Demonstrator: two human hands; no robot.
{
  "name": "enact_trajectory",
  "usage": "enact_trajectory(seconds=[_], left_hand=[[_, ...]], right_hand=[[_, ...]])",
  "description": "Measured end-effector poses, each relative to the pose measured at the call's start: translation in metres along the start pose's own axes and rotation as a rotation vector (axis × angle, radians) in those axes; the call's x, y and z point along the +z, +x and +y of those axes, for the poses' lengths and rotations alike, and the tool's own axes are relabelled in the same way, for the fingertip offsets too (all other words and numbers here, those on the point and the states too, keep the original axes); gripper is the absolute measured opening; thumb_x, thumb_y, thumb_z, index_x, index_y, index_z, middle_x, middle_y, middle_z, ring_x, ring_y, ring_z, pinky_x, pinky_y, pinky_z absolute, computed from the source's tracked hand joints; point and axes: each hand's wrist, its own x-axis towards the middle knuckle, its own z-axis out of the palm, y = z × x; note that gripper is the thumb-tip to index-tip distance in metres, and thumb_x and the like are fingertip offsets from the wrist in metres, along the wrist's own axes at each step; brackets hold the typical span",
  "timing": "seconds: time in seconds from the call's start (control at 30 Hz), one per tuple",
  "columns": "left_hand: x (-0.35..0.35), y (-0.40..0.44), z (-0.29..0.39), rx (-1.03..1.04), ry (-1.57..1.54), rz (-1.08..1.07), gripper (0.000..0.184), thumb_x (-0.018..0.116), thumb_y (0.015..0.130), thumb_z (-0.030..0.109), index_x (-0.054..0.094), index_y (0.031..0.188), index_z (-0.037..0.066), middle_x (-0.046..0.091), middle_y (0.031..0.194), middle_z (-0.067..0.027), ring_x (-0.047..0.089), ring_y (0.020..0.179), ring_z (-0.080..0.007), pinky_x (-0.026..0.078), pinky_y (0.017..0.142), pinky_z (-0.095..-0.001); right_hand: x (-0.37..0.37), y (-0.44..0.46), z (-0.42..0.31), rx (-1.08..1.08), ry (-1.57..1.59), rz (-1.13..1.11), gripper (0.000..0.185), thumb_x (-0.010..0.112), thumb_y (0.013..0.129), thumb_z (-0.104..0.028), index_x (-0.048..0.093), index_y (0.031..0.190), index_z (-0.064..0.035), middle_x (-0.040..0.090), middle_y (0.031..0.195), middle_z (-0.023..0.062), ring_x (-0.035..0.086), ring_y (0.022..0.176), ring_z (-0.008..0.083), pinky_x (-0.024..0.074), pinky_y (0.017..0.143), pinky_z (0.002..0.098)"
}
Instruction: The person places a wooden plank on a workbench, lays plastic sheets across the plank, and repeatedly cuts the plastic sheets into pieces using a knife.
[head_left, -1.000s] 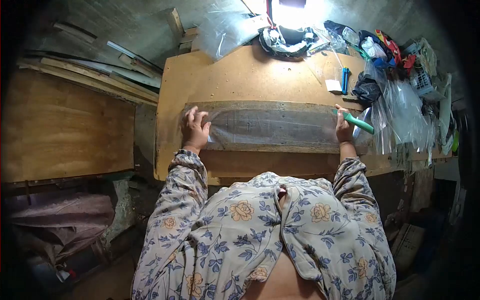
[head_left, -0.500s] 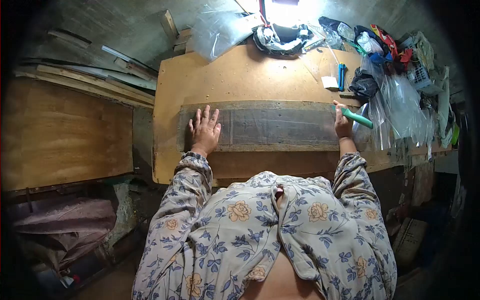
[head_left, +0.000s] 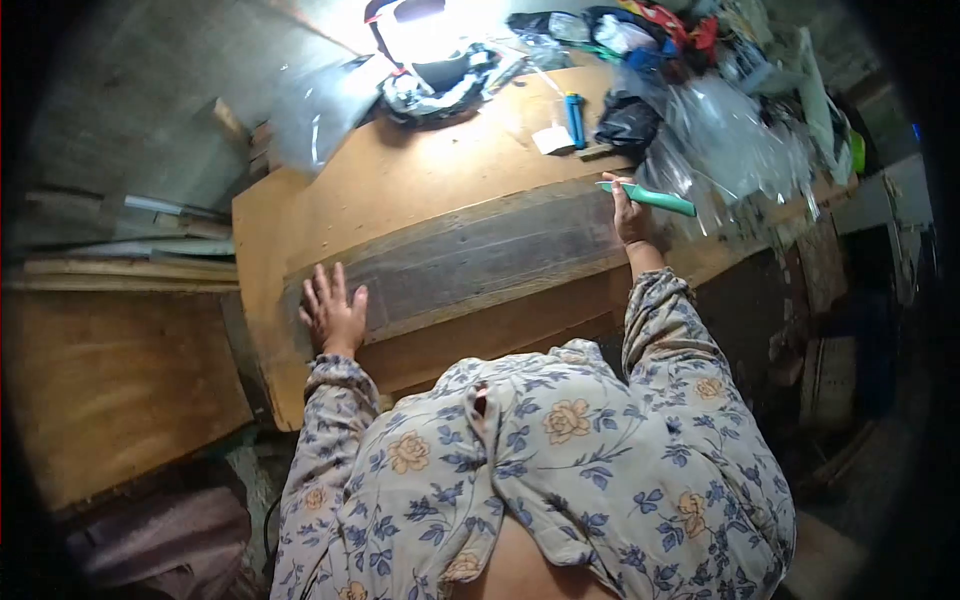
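Observation:
A long, dark grey board with worn lighter edges lies across the wooden table. My left hand rests flat on its left end, fingers spread. At the opposite end, my right hand closes around a green-handled knife. The handle points out to the right, and a short bit of pale blade shows by my fingertips. I cannot make out whether the blade touches the board.
Clear plastic sheets and a black bag crowd the right side. Behind the board are a blue cutter and a white block. A bright lamp shines at the back. Wooden strips lie at the left.
My view has turned, so the table and board now appear tilted and further left. Both hands stay at the board's ends, with the knife still in my right hand.

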Motion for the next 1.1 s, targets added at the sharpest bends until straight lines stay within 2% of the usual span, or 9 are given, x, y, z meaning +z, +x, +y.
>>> enact_trajectory(seconds=[0.07, 0.33, 0.53, 0.67, 0.73, 0.83, 0.93, 0.97, 1.1], left_hand=[[0.002, 0.0, 0.0, -0.003, 0.014, 0.006, 0.058, 0.041, 0.082, 0.048, 0.025, 0.133, 0.026, 0.014, 0.141, -0.0043, 0.014, 0.128, -0.0289, 0.013, 0.097, -0.0564], [0.008, 0.0, -0.001, -0.018, 0.092, 0.026, 0.057, 0.04, 0.082, 0.048, 0.022, 0.133, 0.028, 0.013, 0.141, -0.0025, 0.013, 0.128, -0.0281, 0.013, 0.097, -0.0551], [0.011, 0.001, -0.001, -0.023, 0.102, 0.045, 0.057, 0.041, 0.083, 0.047, 0.022, 0.133, 0.028, 0.014, 0.141, -0.0024, 0.015, 0.128, -0.028, 0.014, 0.097, -0.055], [0.004, 0.0, 0.0, -0.018, 0.066, 0.008, 0.059, 0.041, 0.082, 0.049, 0.022, 0.133, 0.028, 0.013, 0.141, -0.0029, 0.013, 0.128, -0.0287, 0.012, 0.096, -0.0568], [0.003, -0.002, 0.0, 0.002, 0.047, 0.013, 0.063, 0.043, 0.079, 0.052, 0.022, 0.134, 0.028, 0.012, 0.142, -0.0028, 0.011, 0.129, -0.029, 0.011, 0.096, -0.0582], [-0.003, -0.008, 0.009, 0.107, 0.007, -0.061, 0.058, 0.047, 0.08, 0.046, 0.028, 0.132, 0.028, 0.011, 0.142, -0.0019, 0.009, 0.13, -0.0292, 0.01, 0.096, -0.0594], [0.01, -0.012, 0.008, 0.254, -0.131, -0.089, 0.044, 0.045, 0.084, 0.036, 0.04, 0.126, 0.026, 0.018, 0.14, -0.0024, 0.012, 0.129, -0.0295, 0.011, 0.096, -0.0587], [-0.001, -0.018, 0.017, 0.299, -0.168, -0.016, 0.033, 0.042, 0.087, 0.025, 0.048, 0.119, 0.022, 0.033, 0.134, -0.0046, 0.024, 0.125, -0.0298, 0.015, 0.099, -0.0514], [-0.01, -0.015, -0.034, 0.26, -0.467, 0.292, 0.029, 0.04, 0.087, 0.016, 0.052, 0.114, 0.014, 0.048, 0.121, -0.0078, 0.043, 0.112, -0.0306, 0.031, 0.096, -0.035]], right_hand=[[-0.016, 0.002, -0.011, 0.147, -0.02, -0.085, 0.019, 0.044, 0.087, -0.018, 0.058, 0.089, -0.0037, 0.061, 0.086, 0.0083, 0.056, 0.078, 0.0189, 0.0421, 0.071, 0.0299], [-0.024, -0.001, -0.016, 0.165, 0.153, -0.346, 0.02, 0.047, 0.077, -0.014, 0.061, 0.083, -0.0009, 0.062, 0.095, 0.0102, 0.053, 0.099, 0.0218, 0.0403, 0.084, 0.0315], [-0.024, -0.001, -0.029, 0.166, 0.122, -0.396, 0.018, 0.048, 0.074, -0.014, 0.062, 0.082, -0.0051, 0.063, 0.093, 0.0047, 0.051, 0.103, 0.022, 0.0195, 0.099, 0.0365], [-0.02, -0.006, -0.019, -0.028, -0.001, -0.408, 0.014, 0.05, 0.076, -0.013, 0.06, 0.081, -0.0042, 0.063, 0.09, 0.0045, 0.052, 0.102, 0.0222, 0.0225, 0.097, 0.0376], [-0.019, -0.008, -0.013, -0.137, -0.054, -0.378, 0.014, 0.048, 0.079, -0.013, 0.058, 0.083, -0.0036, 0.062, 0.09, 0.0056, 0.056, 0.093, 0.0232, 0.0333, 0.089, 0.0365], [-0.024, -0.001, -0.008, 0.151, 0.336, -0.229, 0.014, 0.047, 0.081, -0.013, 0.057, 0.085, -0.0036, 0.062, 0.089, 0.008, 0.058, 0.084, 0.0237, 0.0415, 0.077, 0.0324], [-0.033, 0.011, -0.007, 0.05, 0.031, -0.037, 0.016, 0.047, 0.083, -0.014, 0.057, 0.088, -0.0037, 0.061, 0.088, 0.0105, 0.058, 0.078, 0.024, 0.0438, 0.07, 0.0299], [-0.033, 0.014, 0.005, 0.02, 0.008, -0.033, 0.016, 0.047, 0.083, -0.014, 0.058, 0.088, -0.0035, 0.061, 0.088, 0.0109, 0.058, 0.079, 0.0242, 0.0437, 0.071, 0.0309], [-0.036, 0.021, 0.022, 0.033, -0.067, -0.001, 0.019, 0.047, 0.083, -0.016, 0.059, 0.09, -0.0029, 0.061, 0.088, 0.012, 0.058, 0.079, 0.0254, 0.0438, 0.072, 0.0338]])
